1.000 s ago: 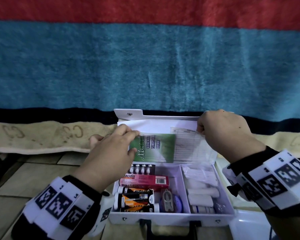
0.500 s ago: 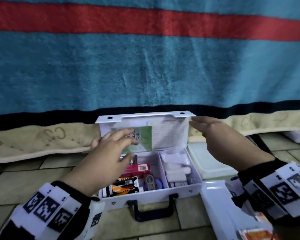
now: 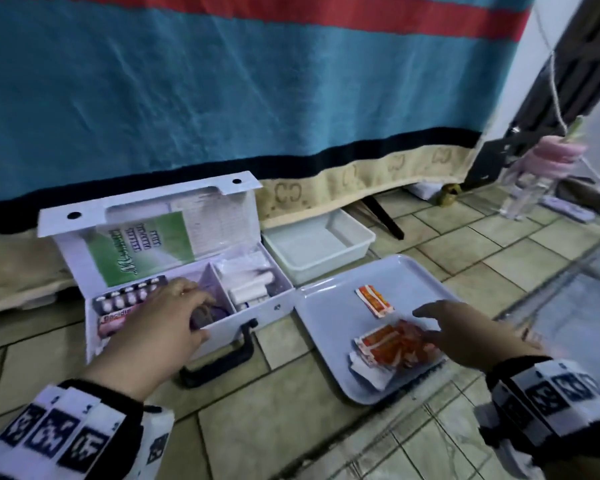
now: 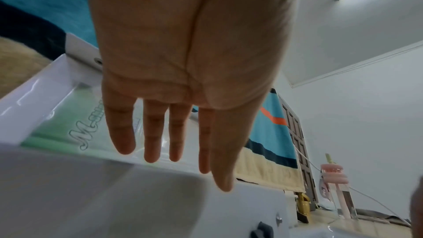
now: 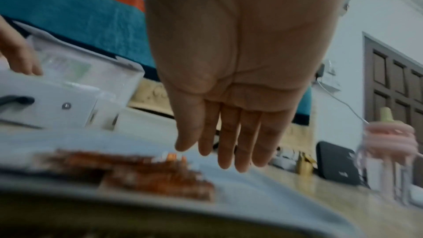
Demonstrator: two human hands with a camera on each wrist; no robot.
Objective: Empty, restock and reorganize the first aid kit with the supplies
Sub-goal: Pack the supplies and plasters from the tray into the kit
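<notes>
The white first aid kit (image 3: 257, 317) stands open on the tiled floor, its lid upright with a green leaflet (image 3: 142, 247) inside. Its left compartment holds a blister pack (image 3: 129, 296) and a pink box (image 3: 113, 320); white rolls (image 3: 250, 285) fill the right one. My left hand (image 3: 194, 299) hovers over the left compartment, fingers straight (image 4: 171, 142), holding nothing. My right hand (image 3: 440, 320) reaches flat over the pale tray (image 3: 326, 327), just above a heap of orange-red packets (image 3: 392, 344), fingers extended (image 5: 228, 151). One more packet (image 3: 374, 301) lies apart.
An empty white basin (image 3: 316, 247) sits behind the tray beside the kit. A striped blanket (image 3: 257, 81) hangs behind everything. A clear bottle with a pink lid (image 3: 541, 168) and a cord stand at the far right. The kit's black handle (image 3: 222, 358) faces me.
Both hands have left the lid and leaflet. The left one dropped to the kit's left compartment; the right one swung right over the tray of packets. The head view turned right.
</notes>
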